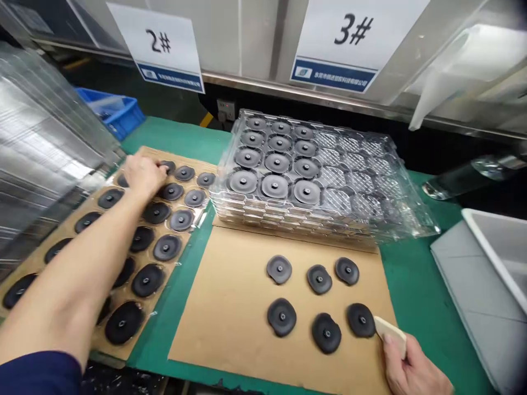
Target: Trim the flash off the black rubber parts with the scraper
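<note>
My left hand (pixel 145 174) reaches to the far end of the left tray (pixel 187 241), its fingers closed at the edge of a black round disc (pixel 168 166) with a small raised centre. Part of that disc is hidden by the fingers. In my right hand (pixel 415 370) is a cream-coloured flat piece (pixel 391 333), gripped between thumb and fingers. Its tip meets the edge of a black disc (pixel 361 320) on the brown cardboard sheet (pixel 222 312). Several more discs, such as one black disc (pixel 282 316), lie in two rough rows on the cardboard.
Behind the cardboard stands a stack of clear plastic trays (pixel 288 211); the top one holds discs in its left columns. A grey-white bin (pixel 473 291) stands at right, a clear cylinder (pixel 473 175) behind it. A blue crate (pixel 119 118) sits at the back left.
</note>
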`<move>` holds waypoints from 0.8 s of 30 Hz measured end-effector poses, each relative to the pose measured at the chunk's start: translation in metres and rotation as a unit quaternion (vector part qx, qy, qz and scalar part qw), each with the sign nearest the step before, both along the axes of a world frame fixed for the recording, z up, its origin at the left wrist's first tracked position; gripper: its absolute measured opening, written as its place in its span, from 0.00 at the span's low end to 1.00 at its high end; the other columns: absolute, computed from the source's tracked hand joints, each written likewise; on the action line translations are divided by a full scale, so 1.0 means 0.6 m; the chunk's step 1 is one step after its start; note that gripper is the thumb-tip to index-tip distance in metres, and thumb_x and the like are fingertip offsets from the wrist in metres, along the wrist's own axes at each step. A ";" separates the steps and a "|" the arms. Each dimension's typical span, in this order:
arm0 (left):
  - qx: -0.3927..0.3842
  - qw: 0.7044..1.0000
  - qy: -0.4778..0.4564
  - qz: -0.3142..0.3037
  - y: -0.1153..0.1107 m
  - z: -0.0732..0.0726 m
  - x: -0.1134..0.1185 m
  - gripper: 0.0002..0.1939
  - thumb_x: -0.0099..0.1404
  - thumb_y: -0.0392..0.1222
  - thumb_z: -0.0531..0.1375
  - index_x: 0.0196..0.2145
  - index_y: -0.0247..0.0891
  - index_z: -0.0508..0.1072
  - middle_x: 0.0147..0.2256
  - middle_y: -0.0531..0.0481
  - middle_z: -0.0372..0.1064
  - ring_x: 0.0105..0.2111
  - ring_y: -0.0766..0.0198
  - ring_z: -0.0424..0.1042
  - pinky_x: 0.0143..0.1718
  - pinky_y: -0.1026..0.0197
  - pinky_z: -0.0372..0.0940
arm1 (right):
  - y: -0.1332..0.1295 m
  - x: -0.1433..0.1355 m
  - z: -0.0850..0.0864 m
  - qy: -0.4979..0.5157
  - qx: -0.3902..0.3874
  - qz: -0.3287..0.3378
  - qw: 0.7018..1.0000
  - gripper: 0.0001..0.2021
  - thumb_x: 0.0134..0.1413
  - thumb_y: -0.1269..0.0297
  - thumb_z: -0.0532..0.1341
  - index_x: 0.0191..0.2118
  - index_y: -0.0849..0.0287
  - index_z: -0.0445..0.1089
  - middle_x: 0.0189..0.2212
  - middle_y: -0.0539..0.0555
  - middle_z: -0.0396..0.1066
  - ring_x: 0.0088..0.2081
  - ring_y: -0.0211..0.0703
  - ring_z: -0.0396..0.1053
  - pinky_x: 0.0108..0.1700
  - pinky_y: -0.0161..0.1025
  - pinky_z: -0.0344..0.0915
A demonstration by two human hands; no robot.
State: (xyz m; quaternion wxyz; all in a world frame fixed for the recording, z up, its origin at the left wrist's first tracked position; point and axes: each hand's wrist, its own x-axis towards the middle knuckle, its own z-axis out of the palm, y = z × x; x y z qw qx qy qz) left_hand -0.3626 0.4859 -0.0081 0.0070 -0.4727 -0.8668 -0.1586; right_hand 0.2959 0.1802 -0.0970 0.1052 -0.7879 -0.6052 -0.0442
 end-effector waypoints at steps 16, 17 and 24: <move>0.082 0.996 -0.029 0.020 0.006 0.012 0.025 0.18 0.68 0.40 0.63 0.51 0.26 0.79 0.61 0.42 0.70 0.64 0.43 0.61 0.65 0.37 0.58 | 0.014 -0.027 0.033 -0.033 0.037 0.082 0.995 0.22 0.71 0.50 0.49 0.33 0.59 0.70 0.18 0.51 0.68 0.20 0.42 0.67 0.26 0.35 0.53; 0.095 0.995 -0.030 0.010 0.003 0.019 0.028 0.18 0.67 0.39 0.62 0.51 0.25 0.79 0.59 0.42 0.72 0.63 0.44 0.63 0.65 0.37 0.59 | 0.014 -0.027 0.032 -0.033 0.038 0.081 0.995 0.22 0.71 0.50 0.49 0.33 0.59 0.70 0.18 0.51 0.68 0.20 0.42 0.67 0.26 0.35 0.52; 0.278 0.935 -0.207 -0.073 -0.071 0.121 0.099 0.25 0.62 0.49 0.66 0.46 0.21 0.79 0.38 0.50 0.77 0.41 0.61 0.77 0.55 0.42 0.69 | 0.012 -0.026 0.031 -0.033 0.041 0.069 0.996 0.21 0.68 0.49 0.51 0.30 0.58 0.69 0.17 0.52 0.67 0.19 0.42 0.64 0.26 0.35 0.48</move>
